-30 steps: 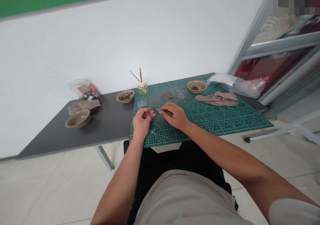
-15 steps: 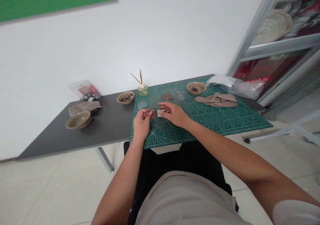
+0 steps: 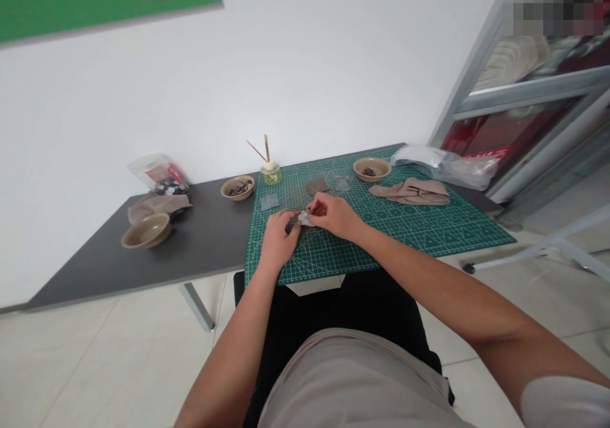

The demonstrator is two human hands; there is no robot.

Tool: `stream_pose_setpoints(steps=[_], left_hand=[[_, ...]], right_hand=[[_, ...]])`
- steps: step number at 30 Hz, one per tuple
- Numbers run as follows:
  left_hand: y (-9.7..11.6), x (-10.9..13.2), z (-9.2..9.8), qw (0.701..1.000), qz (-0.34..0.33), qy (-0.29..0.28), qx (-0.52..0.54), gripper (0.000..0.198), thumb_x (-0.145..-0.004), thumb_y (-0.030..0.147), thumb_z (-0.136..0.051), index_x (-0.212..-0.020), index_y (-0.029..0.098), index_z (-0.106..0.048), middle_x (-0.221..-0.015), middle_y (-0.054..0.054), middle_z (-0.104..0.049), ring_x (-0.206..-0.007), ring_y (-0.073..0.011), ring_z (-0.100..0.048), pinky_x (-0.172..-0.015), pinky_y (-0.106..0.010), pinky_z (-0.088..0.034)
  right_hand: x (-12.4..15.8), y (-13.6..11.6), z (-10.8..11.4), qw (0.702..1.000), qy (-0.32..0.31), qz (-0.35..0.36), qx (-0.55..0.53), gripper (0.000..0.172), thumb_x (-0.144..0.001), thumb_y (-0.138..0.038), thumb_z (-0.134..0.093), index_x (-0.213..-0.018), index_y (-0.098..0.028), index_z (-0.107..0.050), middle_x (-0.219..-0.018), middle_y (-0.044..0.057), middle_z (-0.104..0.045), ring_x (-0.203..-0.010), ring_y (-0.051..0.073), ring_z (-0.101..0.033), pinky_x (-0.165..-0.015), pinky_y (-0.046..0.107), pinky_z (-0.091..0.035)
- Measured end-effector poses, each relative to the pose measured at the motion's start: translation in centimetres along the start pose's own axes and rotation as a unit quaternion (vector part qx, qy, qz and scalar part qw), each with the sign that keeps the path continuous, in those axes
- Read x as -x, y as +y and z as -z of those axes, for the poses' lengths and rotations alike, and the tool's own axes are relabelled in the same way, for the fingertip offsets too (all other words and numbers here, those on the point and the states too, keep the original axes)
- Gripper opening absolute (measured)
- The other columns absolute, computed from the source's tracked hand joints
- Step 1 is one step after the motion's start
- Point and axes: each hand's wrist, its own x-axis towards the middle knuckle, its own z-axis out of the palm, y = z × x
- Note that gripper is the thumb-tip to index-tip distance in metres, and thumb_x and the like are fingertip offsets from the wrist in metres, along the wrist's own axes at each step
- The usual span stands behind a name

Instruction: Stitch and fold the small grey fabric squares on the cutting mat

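Observation:
In the head view, a small crumpled white piece (image 3: 305,218), perhaps paper or cloth, lies between my hands over the green cutting mat (image 3: 333,250). My right hand (image 3: 331,214) pinches it from the right, thumb below and curled fingers above. From the left, my left hand (image 3: 282,234) grips its near edge with thumb and fingertips, a gap showing behind them. The fingers partly cover the piece, so anything inside it is hidden. Just beyond are a grey flat square (image 3: 269,201), a brown flat piece (image 3: 316,186) and a clear plastic square (image 3: 342,183).
Bowls with dark bits stand at left (image 3: 238,188) and right (image 3: 372,169); another bowl (image 3: 147,231) sits far left. A reed diffuser (image 3: 271,173) is near the wall. A brown cloth (image 3: 410,192) and clear plastic bag (image 3: 443,166) lie right.
My left hand has shifted right to the white piece, and my right fingers have curled in around it. The piece, flat earlier, is now crumpled or folded.

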Motion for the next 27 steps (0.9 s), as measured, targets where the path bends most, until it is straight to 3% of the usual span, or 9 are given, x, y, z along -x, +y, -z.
stream_pose_setpoints(steps=[4,11,14,18,21,24,27], left_hand=[[0.3,-0.3,-0.4,0.993,-0.012,-0.061,-0.100,0.026,-0.092,0.025,-0.053,-0.113,0.020,-0.068,-0.125,-0.008,-0.068,-0.119,-0.0254,-0.057,-0.106,-0.043,-0.044],[1.1,-0.3,-0.3,0.982,0.011,-0.093,-0.162,0.022,-0.095,0.028,-0.050,-0.106,0.023,-0.069,-0.130,-0.005,-0.065,-0.119,-0.0248,-0.056,-0.101,-0.042,-0.044],[1.4,-0.2,-0.3,0.980,0.007,-0.098,-0.173,0.019,-0.096,0.028,-0.049,-0.101,0.024,-0.067,-0.134,-0.003,-0.064,-0.123,-0.0250,-0.054,-0.098,-0.043,-0.044],[1.5,-0.2,-0.2,0.977,0.028,-0.106,-0.181,0.020,-0.098,0.029,-0.047,-0.092,0.024,-0.066,-0.120,-0.003,-0.070,-0.114,-0.0240,-0.057,-0.094,-0.041,-0.044],[1.5,-0.3,-0.2,0.975,0.036,-0.109,-0.189,0.018,-0.095,0.031,-0.053,-0.105,0.024,-0.066,-0.117,-0.004,-0.071,-0.112,-0.0246,-0.057,-0.094,-0.041,-0.044],[1.5,-0.3,-0.2,0.972,0.030,-0.111,-0.204,0.028,-0.095,0.032,-0.053,-0.120,0.025,-0.063,-0.125,-0.005,-0.067,-0.116,-0.0258,-0.055,-0.094,-0.042,-0.044],[1.6,-0.3,-0.3,0.967,0.025,-0.124,-0.222,0.030,-0.096,0.036,-0.050,-0.121,0.026,-0.064,-0.131,-0.005,-0.064,-0.119,-0.0264,-0.053,-0.094,-0.043,-0.044]], right_hand=[[-0.8,0.9,0.5,0.992,-0.075,0.033,0.098,0.008,-0.080,-0.019,-0.071,-0.087,-0.020,-0.067,-0.079,-0.001,-0.070,-0.075,0.015,-0.066,-0.073,0.027,-0.046],[-0.4,2.5,-0.7,0.960,-0.084,0.105,0.245,0.006,-0.087,-0.020,-0.066,-0.087,-0.018,-0.071,-0.086,0.005,-0.072,-0.086,0.020,-0.061,-0.082,0.032,-0.042],[-0.2,2.9,-0.6,0.958,-0.063,0.107,0.258,0.007,-0.086,-0.023,-0.067,-0.087,-0.018,-0.072,-0.087,0.006,-0.072,-0.086,0.021,-0.060,-0.083,0.033,-0.042],[-0.2,3.1,-0.6,0.958,-0.066,0.118,0.252,0.008,-0.087,-0.023,-0.067,-0.089,-0.019,-0.073,-0.091,0.005,-0.073,-0.090,0.021,-0.061,-0.086,0.034,-0.043],[-0.3,3.0,-0.7,0.959,-0.088,0.130,0.236,0.007,-0.087,-0.021,-0.068,-0.089,-0.020,-0.074,-0.092,0.005,-0.074,-0.093,0.021,-0.061,-0.087,0.034,-0.044],[-0.2,2.8,-0.6,0.963,-0.090,0.127,0.219,0.006,-0.083,-0.020,-0.070,-0.089,-0.020,-0.073,-0.091,0.004,-0.073,-0.092,0.021,-0.061,-0.086,0.033,-0.045],[-0.2,2.9,-0.4,0.965,-0.068,0.116,0.226,0.004,-0.081,-0.022,-0.073,-0.084,-0.019,-0.072,-0.088,0.005,-0.071,-0.089,0.021,-0.060,-0.084,0.033,-0.044]])
